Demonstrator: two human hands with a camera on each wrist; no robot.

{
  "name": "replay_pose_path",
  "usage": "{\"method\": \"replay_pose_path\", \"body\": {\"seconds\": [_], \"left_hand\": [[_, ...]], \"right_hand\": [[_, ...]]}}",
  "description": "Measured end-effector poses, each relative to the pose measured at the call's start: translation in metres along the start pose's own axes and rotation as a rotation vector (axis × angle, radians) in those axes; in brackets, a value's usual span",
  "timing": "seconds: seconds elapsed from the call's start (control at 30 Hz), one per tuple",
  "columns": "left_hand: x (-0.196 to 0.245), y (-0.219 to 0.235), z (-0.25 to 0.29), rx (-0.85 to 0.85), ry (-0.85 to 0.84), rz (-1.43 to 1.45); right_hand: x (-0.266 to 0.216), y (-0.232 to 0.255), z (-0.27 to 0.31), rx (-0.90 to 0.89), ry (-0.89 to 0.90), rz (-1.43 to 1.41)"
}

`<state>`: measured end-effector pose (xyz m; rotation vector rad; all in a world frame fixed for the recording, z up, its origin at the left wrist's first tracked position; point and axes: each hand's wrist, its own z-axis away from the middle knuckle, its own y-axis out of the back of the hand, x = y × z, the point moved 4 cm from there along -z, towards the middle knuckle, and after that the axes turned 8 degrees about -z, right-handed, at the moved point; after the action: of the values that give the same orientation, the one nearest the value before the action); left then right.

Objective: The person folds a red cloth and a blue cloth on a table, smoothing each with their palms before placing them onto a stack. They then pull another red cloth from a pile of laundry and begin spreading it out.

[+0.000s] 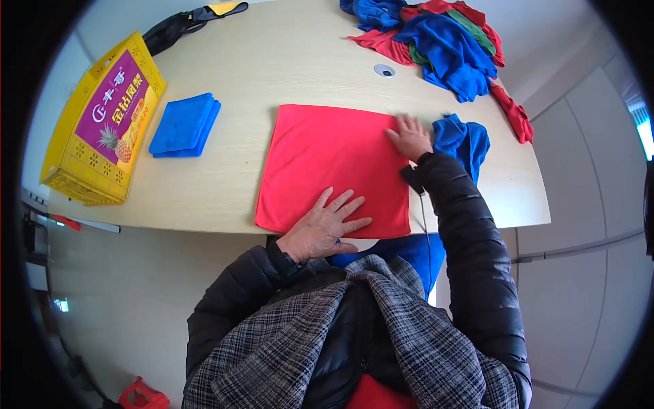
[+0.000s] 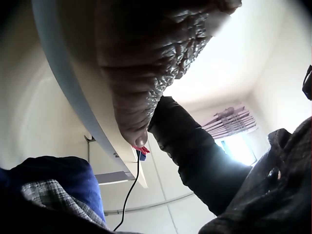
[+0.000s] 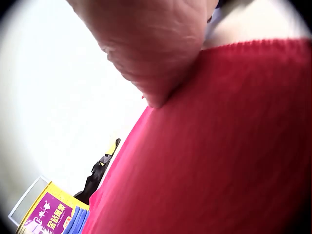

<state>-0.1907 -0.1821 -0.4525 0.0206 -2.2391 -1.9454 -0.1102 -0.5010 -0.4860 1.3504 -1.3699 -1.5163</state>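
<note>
A red cloth (image 1: 334,157) lies spread nearly flat in front of the person, its near edge at the table's front edge. The left hand (image 1: 325,225) rests on its near edge with fingers spread and straight. At the cloth's far right corner, the right hand (image 1: 411,138) presses down, fingers extended. In the right wrist view the right thumb (image 3: 156,92) touches the red cloth (image 3: 224,136). The left wrist view shows the left hand (image 2: 136,73) close by the table edge. A crumpled blue cloth (image 1: 463,142) lies just right of the right hand.
A folded blue cloth (image 1: 184,126) sits at the left beside a yellow box (image 1: 109,123). Blue, red and green cloths form a heap (image 1: 449,48) at the back right. A small round disc (image 1: 384,70) lies before it. A black and yellow item (image 1: 191,26) is at the back left.
</note>
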Motion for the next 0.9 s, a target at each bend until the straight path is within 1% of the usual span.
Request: {"method": "replay_pose_path", "body": {"seconds": [0.1, 0.13, 0.2, 0.23, 0.27, 0.33, 0.37, 0.43, 0.47, 0.5, 0.57, 0.6, 0.63, 0.73, 0.77, 0.87, 0.9], "left_hand": [[-0.004, 0.006, 0.003, -0.079, 0.026, 0.186], [-0.013, 0.014, 0.002, -0.078, 0.033, 0.188], [-0.046, 0.031, -0.009, -0.177, 0.059, 0.224], [-0.064, 0.036, -0.020, -0.142, 0.135, 0.113], [-0.081, 0.041, -0.031, -0.105, 0.208, -0.005], [-0.120, 0.030, -0.054, 0.005, 0.286, -0.158], [-0.135, 0.019, -0.060, 0.009, 0.284, -0.173], [-0.169, -0.007, -0.067, -0.002, 0.399, -0.203], [-0.182, -0.012, -0.069, -0.013, 0.456, -0.209], [-0.190, -0.010, -0.070, -0.017, 0.449, -0.206], [-0.208, -0.011, -0.063, -0.004, 0.542, -0.249], [-0.214, -0.012, -0.055, 0.000, 0.588, -0.273], [-0.218, -0.014, -0.049, -0.006, 0.584, -0.273], [-0.236, -0.005, -0.028, 0.038, 0.725, -0.201], [-0.236, -0.001, -0.023, 0.040, 0.720, -0.210], [-0.226, 0.008, 0.001, -0.035, 0.811, -0.271], [-0.212, 0.014, 0.002, -0.036, 0.807, -0.274]], "right_hand": [[0.004, 0.008, 0.011, 0.055, -0.014, 0.110], [-0.003, 0.008, 0.013, 0.051, -0.007, 0.109], [-0.031, 0.006, 0.024, 0.053, 0.131, 0.030], [-0.042, 0.004, 0.029, 0.055, 0.199, -0.011], [-0.044, -0.002, 0.031, 0.055, 0.198, -0.018], [-0.045, -0.013, 0.023, 0.022, 0.140, -0.005], [-0.045, -0.014, 0.018, 0.011, 0.111, 0.003], [-0.046, -0.009, 0.012, 0.031, 0.107, 0.014], [-0.044, -0.010, 0.015, 0.029, 0.098, 0.026], [-0.040, -0.012, 0.018, 0.024, 0.088, 0.037], [-0.031, -0.013, 0.019, 0.033, 0.074, 0.026], [-0.026, -0.013, 0.019, 0.052, 0.069, 0.018], [-0.023, -0.011, 0.018, 0.078, 0.068, 0.011], [-0.014, -0.006, 0.021, 0.060, 0.040, -0.012], [-0.014, -0.005, 0.022, 0.052, 0.027, -0.022], [-0.029, 0.011, 0.041, 0.024, 0.022, 0.021], [-0.036, 0.016, 0.050, 0.004, 0.019, 0.045]]}}
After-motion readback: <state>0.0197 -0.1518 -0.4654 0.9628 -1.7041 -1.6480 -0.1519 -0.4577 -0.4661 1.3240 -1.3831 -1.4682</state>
